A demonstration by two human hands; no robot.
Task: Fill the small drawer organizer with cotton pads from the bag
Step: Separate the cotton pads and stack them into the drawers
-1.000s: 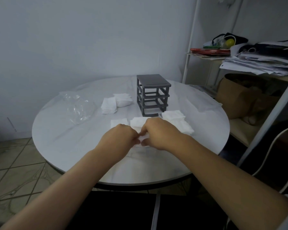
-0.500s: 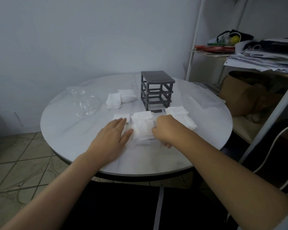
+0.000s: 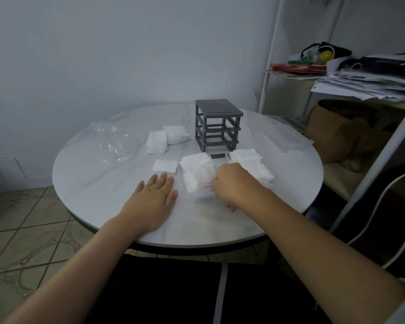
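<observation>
Well, far left of the dark organizer [image 3: 216,127] lies one clear, crumpled bag [image 3: 117,146]. Just left of the organizer sit two back piles [image 3: 157,142] of cotton pads. In front of it, to the left, is one thin pile [image 3: 165,166]. The left grip [image 3: 156,197] lies flat and loose on the table [image 3: 84,183], holding nothing. Right in front of the organizer is a tall pile [image 3: 198,174], and the right grip [image 3: 232,183] is curled tight on its right side. One last pile [image 3: 250,162] sits in front, to the right. That makes five piles. The organizer has three slots, and all look empty. Pads are soft, light and squashy, so I think a gentle pinch on two sides of a pile is best, or it will fan out.
</observation>
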